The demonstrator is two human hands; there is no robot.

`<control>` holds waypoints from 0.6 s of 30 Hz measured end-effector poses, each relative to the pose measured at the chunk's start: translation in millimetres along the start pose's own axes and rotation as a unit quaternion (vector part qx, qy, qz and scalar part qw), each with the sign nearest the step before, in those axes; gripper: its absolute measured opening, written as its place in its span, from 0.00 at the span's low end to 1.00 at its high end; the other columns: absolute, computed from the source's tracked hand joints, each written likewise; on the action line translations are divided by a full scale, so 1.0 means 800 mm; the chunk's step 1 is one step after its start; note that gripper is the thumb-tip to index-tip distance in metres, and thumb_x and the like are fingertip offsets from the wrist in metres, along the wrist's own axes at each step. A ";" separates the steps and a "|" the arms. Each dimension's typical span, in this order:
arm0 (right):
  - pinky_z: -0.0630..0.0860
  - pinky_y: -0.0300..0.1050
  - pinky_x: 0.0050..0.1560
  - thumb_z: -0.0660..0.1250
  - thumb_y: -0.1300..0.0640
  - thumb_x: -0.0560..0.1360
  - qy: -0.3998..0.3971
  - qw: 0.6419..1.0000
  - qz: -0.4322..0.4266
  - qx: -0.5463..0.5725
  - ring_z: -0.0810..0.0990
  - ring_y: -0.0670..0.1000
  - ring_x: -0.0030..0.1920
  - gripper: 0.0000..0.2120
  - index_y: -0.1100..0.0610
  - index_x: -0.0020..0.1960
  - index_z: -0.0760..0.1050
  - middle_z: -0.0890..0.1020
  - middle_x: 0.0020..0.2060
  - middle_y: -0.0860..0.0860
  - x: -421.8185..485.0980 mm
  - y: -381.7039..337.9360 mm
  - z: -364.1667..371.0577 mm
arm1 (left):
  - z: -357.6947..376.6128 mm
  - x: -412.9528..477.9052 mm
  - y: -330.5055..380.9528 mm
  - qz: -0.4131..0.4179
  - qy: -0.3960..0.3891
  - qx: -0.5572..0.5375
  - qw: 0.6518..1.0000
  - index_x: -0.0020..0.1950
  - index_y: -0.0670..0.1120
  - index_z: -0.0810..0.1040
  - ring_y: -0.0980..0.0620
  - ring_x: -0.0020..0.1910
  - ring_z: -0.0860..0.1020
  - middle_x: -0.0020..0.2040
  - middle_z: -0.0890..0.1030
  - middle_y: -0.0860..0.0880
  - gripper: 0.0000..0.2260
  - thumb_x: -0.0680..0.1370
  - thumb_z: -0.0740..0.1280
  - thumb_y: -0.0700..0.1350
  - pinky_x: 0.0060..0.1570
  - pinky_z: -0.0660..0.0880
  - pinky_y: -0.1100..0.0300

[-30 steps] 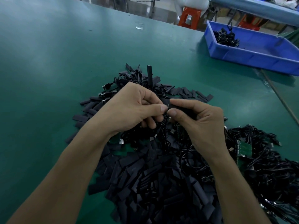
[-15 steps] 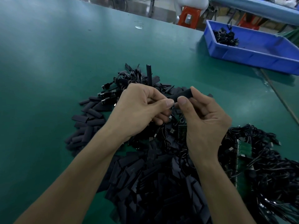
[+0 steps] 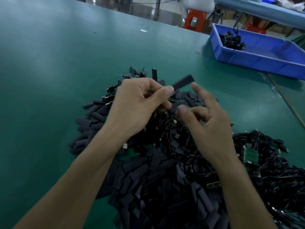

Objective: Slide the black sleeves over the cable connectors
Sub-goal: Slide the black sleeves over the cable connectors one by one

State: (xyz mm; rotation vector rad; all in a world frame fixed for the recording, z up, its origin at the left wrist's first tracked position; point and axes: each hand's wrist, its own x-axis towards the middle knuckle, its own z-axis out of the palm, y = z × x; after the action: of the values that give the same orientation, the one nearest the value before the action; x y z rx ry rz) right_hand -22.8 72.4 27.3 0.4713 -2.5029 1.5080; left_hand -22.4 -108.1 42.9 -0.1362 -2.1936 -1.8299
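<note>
Black matte sleeve (image 3: 182,83) — flat, straight — pinched by left hand (image 3: 137,104); blurred right hand (image 3: 209,126) spread, seemingly empty.

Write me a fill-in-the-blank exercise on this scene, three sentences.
1. The left hand pinches a black sleeve, while the right hand holds ___.
2. The bin at the far right is ___ in colour.
3. Inside the bin lies a small heap of black ___.
Missing words: nothing; blue; cables.

A blue bin (image 3: 257,61) sits on the green table (image 3: 49,63), an orange stool (image 3: 195,19) beyond its far edge.
</note>
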 end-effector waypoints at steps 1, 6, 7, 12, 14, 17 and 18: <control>0.76 0.27 0.47 0.67 0.31 0.71 -0.058 0.996 0.011 -0.060 0.83 0.37 0.47 0.33 0.36 0.73 0.66 0.85 0.44 0.37 -0.001 0.004 -0.010 | -0.005 0.002 0.000 0.007 0.033 0.004 0.999 0.40 0.50 0.82 0.58 0.31 0.83 0.34 0.85 0.54 0.08 0.79 0.72 0.47 0.34 0.77 0.68; 0.68 0.31 0.53 0.74 0.32 0.66 -0.268 0.948 0.086 -0.148 0.74 0.30 0.56 0.24 0.35 0.60 0.75 0.79 0.51 0.33 -0.008 0.021 -0.041 | -0.027 0.018 -0.021 0.021 0.159 0.093 0.983 0.39 0.53 0.79 0.59 0.29 0.77 0.33 0.83 0.52 0.09 0.79 0.71 0.53 0.32 0.75 0.62; 0.69 0.31 0.52 0.75 0.40 0.69 -0.269 0.949 0.088 -0.140 0.74 0.31 0.56 0.18 0.36 0.57 0.74 0.77 0.51 0.31 -0.009 0.024 -0.040 | -0.029 0.021 -0.026 0.012 0.161 0.123 0.979 0.38 0.54 0.78 0.61 0.28 0.75 0.33 0.82 0.53 0.10 0.79 0.70 0.53 0.32 0.72 0.63; 0.72 0.38 0.38 0.70 0.59 0.76 -0.199 0.974 0.076 -0.070 0.76 0.46 0.39 0.14 0.41 0.46 0.70 0.77 0.45 0.37 -0.005 0.029 -0.033 | -0.024 0.045 -0.044 -0.056 0.184 0.156 0.969 0.35 0.52 0.76 0.54 0.31 0.77 0.32 0.81 0.54 0.13 0.78 0.69 0.54 0.38 0.74 0.58; 0.73 0.34 0.39 0.73 0.57 0.75 -0.150 0.987 0.056 -0.032 0.77 0.42 0.38 0.14 0.40 0.45 0.71 0.79 0.43 0.40 -0.002 0.027 -0.031 | -0.021 0.062 -0.045 -0.082 0.190 0.187 0.960 0.35 0.51 0.73 0.52 0.33 0.75 0.32 0.77 0.55 0.14 0.78 0.67 0.54 0.40 0.72 0.56; 0.78 0.40 0.44 0.77 0.51 0.71 -0.066 0.995 0.043 0.058 0.82 0.48 0.43 0.12 0.42 0.45 0.74 0.82 0.43 0.45 0.000 0.025 -0.030 | -0.017 0.085 -0.043 -0.113 0.177 0.224 0.952 0.36 0.51 0.71 0.50 0.36 0.74 0.35 0.75 0.53 0.13 0.79 0.66 0.54 0.43 0.70 0.55; 0.80 0.41 0.44 0.77 0.49 0.69 -0.044 0.995 0.041 0.083 0.83 0.50 0.42 0.11 0.43 0.45 0.76 0.83 0.41 0.47 0.001 0.024 -0.030 | -0.015 0.090 -0.043 -0.127 0.170 0.240 0.947 0.37 0.51 0.71 0.47 0.39 0.75 0.37 0.76 0.53 0.12 0.79 0.65 0.54 0.44 0.69 0.54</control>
State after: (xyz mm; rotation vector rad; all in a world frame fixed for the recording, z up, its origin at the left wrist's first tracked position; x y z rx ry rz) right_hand -30.5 101.7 22.5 0.4755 -2.5027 1.7728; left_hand -97.8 -134.1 31.6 0.5420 -2.3965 -1.2445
